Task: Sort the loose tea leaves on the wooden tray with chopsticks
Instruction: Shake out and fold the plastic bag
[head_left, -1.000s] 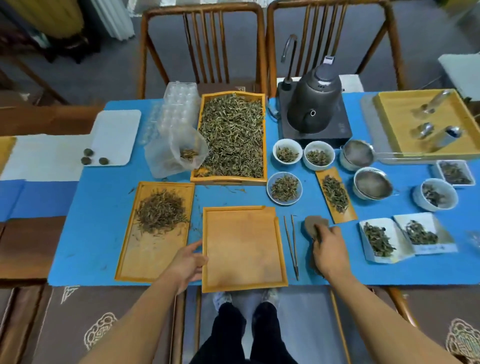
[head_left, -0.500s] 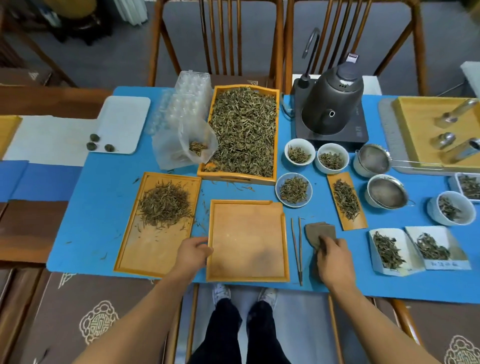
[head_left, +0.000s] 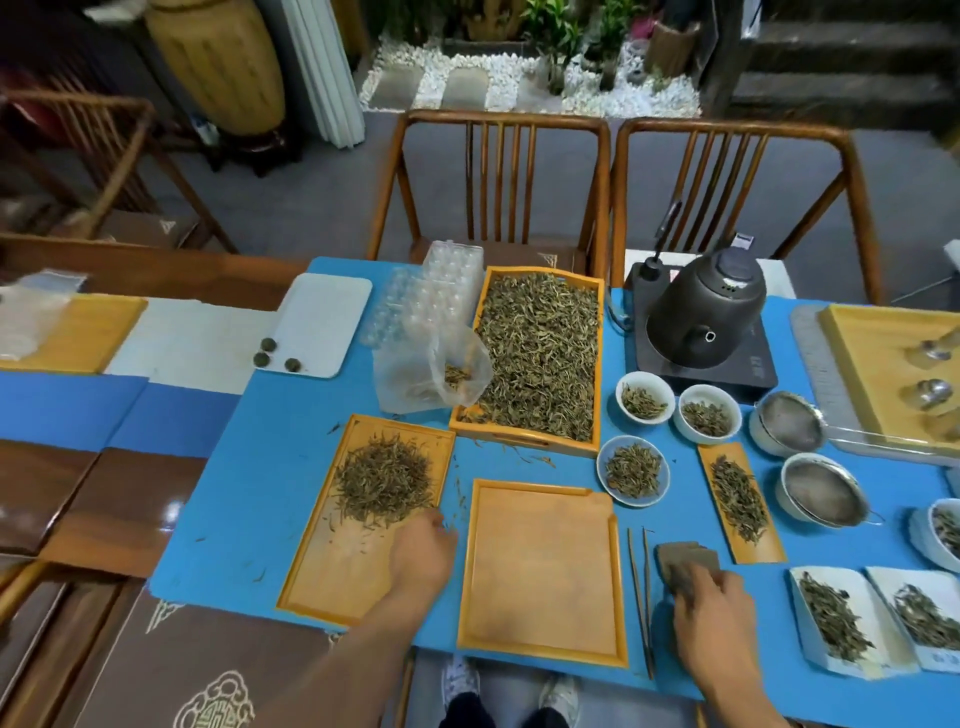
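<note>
Left hand (head_left: 422, 553) has shifted onto the tray (head_left: 322, 577); its fingertips blurred.

Left hand (head_left: 422, 552) reaches forward, palm down; right hand (head_left: 712, 608) rests flat, fingers curled.

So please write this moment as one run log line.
chopsticks: on table, untouched | left hand: at leaf tray | right hand: on brown cloth
</note>
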